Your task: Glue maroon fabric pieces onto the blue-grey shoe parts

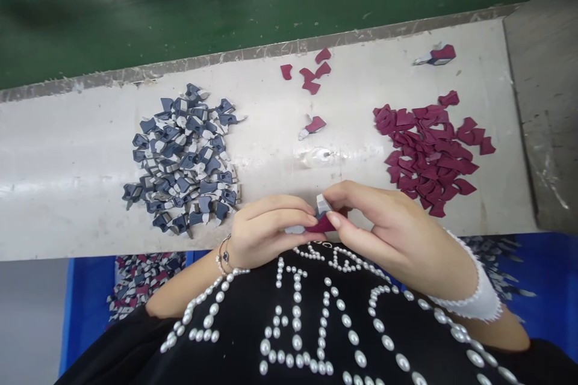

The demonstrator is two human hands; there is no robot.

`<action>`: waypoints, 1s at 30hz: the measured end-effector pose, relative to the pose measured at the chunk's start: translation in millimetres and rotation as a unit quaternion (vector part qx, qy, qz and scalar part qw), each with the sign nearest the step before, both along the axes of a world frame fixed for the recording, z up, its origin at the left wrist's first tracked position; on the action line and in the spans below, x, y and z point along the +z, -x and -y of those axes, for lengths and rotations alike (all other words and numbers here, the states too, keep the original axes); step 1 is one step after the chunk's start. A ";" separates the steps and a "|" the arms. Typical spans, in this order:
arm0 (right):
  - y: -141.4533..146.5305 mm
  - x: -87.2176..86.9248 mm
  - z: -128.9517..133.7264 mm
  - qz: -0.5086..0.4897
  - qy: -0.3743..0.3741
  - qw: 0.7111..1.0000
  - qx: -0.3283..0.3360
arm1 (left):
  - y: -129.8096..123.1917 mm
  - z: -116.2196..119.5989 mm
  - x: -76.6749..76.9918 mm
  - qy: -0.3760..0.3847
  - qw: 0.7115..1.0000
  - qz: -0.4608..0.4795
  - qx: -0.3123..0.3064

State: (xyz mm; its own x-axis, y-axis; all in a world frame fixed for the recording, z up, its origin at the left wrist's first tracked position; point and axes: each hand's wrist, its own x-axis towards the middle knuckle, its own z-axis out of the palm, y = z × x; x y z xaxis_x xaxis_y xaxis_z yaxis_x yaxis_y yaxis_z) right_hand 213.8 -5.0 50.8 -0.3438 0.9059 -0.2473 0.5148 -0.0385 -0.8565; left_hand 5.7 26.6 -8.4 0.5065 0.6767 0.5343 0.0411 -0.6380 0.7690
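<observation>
Between my two hands, close to my chest, is a small plastic part [322, 206] with a grey-white tip and a maroon piece [321, 225] against its lower side. My left hand [271, 225] pinches it from the left with closed fingers. From the right, my right hand [383, 228] grips the same part between thumb and forefinger. My fingers hide much of it. A heap of blue-grey and white plastic parts [185, 159] lies to the left of my hands. On the right is a heap of flat maroon pieces [428, 153].
Several loose maroon pieces [310, 75] lie at the back of the white work surface [271, 162]. Joined maroon-and-grey parts rest mid-table [313, 126] and back right [437, 55]. Blue bins [85, 301] with parts stand below the front edge; a metal panel [548, 102] bounds the right.
</observation>
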 end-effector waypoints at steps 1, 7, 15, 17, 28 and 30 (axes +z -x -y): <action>-0.4 0.2 0.1 -0.005 0.001 1.000 0.003 | -0.3 -0.4 0.4 -0.001 1.000 0.005 -0.002; -5.3 -0.7 1.8 -0.008 -0.022 0.999 0.023 | -2.5 -2.3 2.2 0.006 0.999 0.030 -0.013; -6.6 -1.9 2.3 -0.015 -0.013 0.999 0.027 | -3.2 -3.4 1.6 0.032 0.998 0.043 -0.022; -6.3 -0.2 1.7 -0.013 -0.018 0.999 0.029 | -3.3 -3.2 1.7 0.028 0.998 0.043 -0.020; 0.7 -3.1 5.1 -0.011 0.003 1.000 0.000 | -1.3 -0.8 -2.1 0.027 0.999 0.029 0.015; -1.0 -5.6 7.6 -0.030 0.013 0.999 0.011 | -1.3 -1.7 -3.1 0.052 0.997 0.044 0.025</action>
State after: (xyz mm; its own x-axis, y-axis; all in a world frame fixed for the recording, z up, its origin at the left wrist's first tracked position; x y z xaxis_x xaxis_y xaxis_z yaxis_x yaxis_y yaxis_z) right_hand 214.8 -12.6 45.2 -0.3782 0.8917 -0.2489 0.4632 -0.0505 -0.8848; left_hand 7.0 28.3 -11.5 0.4261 0.7540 0.4999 0.0003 -0.5527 0.8334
